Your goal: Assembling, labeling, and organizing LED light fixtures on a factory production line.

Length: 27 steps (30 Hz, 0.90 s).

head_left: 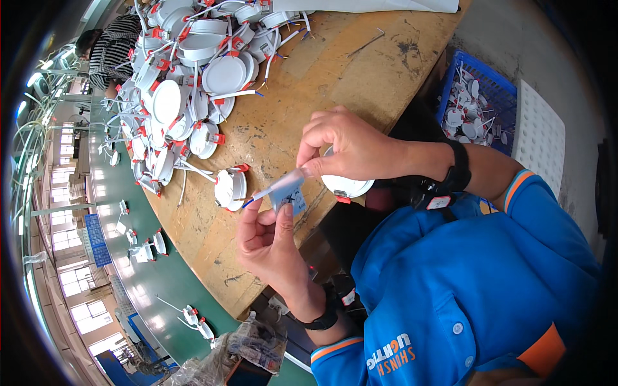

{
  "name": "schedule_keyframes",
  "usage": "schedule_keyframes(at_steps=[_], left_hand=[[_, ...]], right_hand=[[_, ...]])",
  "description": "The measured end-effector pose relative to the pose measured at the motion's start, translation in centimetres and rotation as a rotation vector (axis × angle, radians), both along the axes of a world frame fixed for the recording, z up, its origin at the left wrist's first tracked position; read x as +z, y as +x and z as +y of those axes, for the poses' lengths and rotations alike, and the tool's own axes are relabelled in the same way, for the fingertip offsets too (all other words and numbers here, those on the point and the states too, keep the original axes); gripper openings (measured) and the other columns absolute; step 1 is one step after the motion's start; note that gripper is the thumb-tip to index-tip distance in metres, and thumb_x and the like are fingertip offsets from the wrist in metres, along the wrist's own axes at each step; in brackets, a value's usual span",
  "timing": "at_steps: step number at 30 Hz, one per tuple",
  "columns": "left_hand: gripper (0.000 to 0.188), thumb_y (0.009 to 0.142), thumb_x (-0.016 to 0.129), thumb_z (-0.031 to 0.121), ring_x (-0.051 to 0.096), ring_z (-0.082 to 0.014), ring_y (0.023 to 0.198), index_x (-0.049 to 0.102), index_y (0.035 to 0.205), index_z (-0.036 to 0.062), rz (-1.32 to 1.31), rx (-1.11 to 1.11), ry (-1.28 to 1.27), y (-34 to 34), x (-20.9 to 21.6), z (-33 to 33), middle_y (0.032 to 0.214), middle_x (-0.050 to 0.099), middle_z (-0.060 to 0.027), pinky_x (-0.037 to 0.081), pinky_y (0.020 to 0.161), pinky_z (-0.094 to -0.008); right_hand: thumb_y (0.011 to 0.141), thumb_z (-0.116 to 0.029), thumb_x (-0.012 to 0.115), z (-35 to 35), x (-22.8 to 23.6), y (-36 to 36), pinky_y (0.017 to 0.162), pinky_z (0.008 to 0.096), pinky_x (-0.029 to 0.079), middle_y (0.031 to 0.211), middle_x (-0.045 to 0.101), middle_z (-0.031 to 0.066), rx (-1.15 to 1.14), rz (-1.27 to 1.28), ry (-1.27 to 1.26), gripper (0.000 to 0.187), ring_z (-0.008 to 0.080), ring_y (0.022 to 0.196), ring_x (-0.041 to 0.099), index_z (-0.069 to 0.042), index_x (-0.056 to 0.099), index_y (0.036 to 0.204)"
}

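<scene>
Near the middle of the frame, we see two bare hands working close together above a brown, scuffed wooden surface (393, 71). The left hand (270, 241), just below centre, pinches the lower edge of a small, pale-blue printed slip (293, 195) between thumb and fingers. The right hand (344, 145), just above and to the right, has thumb and forefinger closed on the slip's upper corner. A white lead with a blue tip (259, 194) runs along the slip's upper-left side (we cannot tell which lamp it belongs to).

Partly hidden behind the right hand sits a round white downlight (347, 185) with a red clip, near the surface's edge; we cannot tell whether the hand touches it. Another downlight (230, 188) lies on the surface, left of the slip.

At the upper left we find a heap of white downlights (193, 83), their red clips and loose cables tangled together. A blue plastic crate (510, 96) at the upper right holds more, beside a white dimpled panel (541, 125). Along the left stretches a green worktop (138, 283) with a few scattered lamps (159, 242), and a person in a striped shirt (114, 51) is at the upper left.
</scene>
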<state>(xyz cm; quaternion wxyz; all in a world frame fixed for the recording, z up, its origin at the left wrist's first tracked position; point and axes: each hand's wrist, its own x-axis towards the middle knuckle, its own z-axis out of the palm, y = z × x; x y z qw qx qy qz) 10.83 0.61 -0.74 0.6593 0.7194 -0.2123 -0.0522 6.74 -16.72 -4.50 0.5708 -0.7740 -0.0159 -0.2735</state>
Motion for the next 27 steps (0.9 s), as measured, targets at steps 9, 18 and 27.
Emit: schedule_keyframes(at_steps=[9,18,27], left_hand=[[0.031,0.078,0.059,-0.002,0.057,-0.0123,0.081,0.053,0.108,-0.0045,0.087,-0.075,-0.072,0.3,-0.3,-0.3,0.089,0.06,-0.0104,0.047,0.074,-0.0275],[0.02,0.082,0.058,0.006,0.058,-0.0162,0.084,0.055,0.101,0.001,0.382,-0.1,-0.373,0.4,-1.3,-2.3,0.094,0.059,-0.0093,0.049,0.071,-0.0292],[0.011,0.08,0.061,0.005,0.059,-0.0139,0.074,0.059,0.086,-0.0041,0.261,0.058,-0.41,-0.5,-1.4,-3.9,0.083,0.062,-0.0109,0.048,0.07,-0.0244]], right_hand=[[0.068,-0.01,0.069,0.2,-0.1,0.0,0.063,0.0297,0.041,0.066,0.059,0.0032,0.012,0.054,0.06,0.009,0.0153,0.068,0.051,-0.004,0.064,0.072],[0.067,-0.01,0.068,0.1,0.0,0.1,0.059,0.0306,0.044,0.067,0.059,0.0109,0.007,0.005,0.106,0.013,0.0188,0.064,0.058,0.0,0.063,0.072],[0.07,-0.012,0.068,0.4,0.3,0.0,0.066,0.0302,0.041,0.071,0.059,0.0065,0.004,0.049,0.206,0.013,0.0175,0.071,0.054,-0.002,0.062,0.075]])
